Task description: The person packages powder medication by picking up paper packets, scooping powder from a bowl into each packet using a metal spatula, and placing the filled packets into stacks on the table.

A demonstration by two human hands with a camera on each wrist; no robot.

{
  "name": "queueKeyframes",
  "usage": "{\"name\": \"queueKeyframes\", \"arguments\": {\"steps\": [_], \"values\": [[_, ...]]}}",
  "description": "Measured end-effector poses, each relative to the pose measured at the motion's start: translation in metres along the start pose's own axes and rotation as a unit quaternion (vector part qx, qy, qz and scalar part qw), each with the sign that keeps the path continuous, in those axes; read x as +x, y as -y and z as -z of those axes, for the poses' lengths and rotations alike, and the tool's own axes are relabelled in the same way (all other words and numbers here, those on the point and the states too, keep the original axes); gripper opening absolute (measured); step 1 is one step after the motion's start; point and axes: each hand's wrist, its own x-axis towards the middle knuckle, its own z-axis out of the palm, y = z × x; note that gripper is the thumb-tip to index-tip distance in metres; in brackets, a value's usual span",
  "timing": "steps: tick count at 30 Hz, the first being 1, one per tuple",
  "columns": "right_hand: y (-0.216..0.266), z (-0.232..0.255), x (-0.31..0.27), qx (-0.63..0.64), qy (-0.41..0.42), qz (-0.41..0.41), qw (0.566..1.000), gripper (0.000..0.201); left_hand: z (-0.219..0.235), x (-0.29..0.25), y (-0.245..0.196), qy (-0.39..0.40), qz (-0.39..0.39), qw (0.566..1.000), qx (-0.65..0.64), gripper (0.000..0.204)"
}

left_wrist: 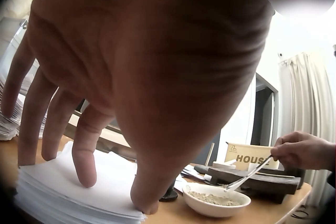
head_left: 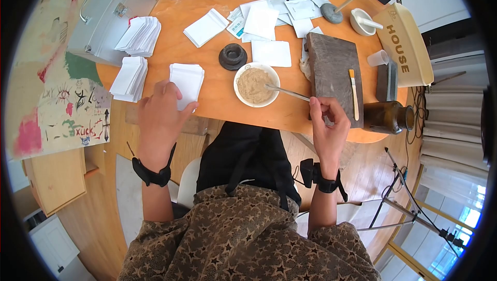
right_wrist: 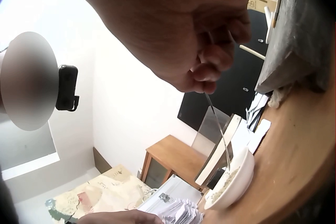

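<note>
A white bowl (head_left: pixel 239 94) of tan powder (head_left: pixel 253 85) stands near the table's front edge. My right hand (head_left: pixel 329 123) pinches the handle of a slim metal spoon (head_left: pixel 290 92), whose far end reaches into the powder. To the left, a stack of white paper packets (head_left: pixel 187 80) lies under my left hand (head_left: pixel 161 120). In the left wrist view the fingertips (left_wrist: pixel 86 174) touch the stack's top, fingers spread and pointing down, with the thumb at its near right edge. Two more packet piles (head_left: pixel 129 78) (head_left: pixel 140 36) sit farther left.
Behind the bowl are a dark round stand (head_left: pixel 233 56) and scattered packets (head_left: pixel 290 6). A dark slab (head_left: pixel 336 74) carries a brush (head_left: pixel 354 94). Rightward stand a brown jar (head_left: pixel 385 117), a mortar (head_left: pixel 361 22) and a HOUSE bin (head_left: pixel 406 48). A silver case (head_left: pixel 111 17) is at left.
</note>
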Motion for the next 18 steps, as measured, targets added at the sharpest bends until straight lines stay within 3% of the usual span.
{"name": "queueKeyframes", "arguments": {"steps": [6, 15, 18], "values": [[0.001, 0.001, 0.001, -0.007, 0.001, 0.002, 1.0, 0.017, -0.009, -0.001, 0.003, -0.028, -0.018, 0.999, 0.035, 0.04], [0.0, -0.002, 0.002, -0.014, 0.004, -0.002, 1.0, 0.016, 0.006, 0.001, 0.003, 0.0, 0.01, 0.999, -0.031, 0.04], [-0.001, -0.004, 0.004, -0.013, 0.003, 0.007, 1.0, 0.016, 0.009, 0.001, 0.003, -0.025, -0.002, 0.999, -0.025, 0.04]]}}
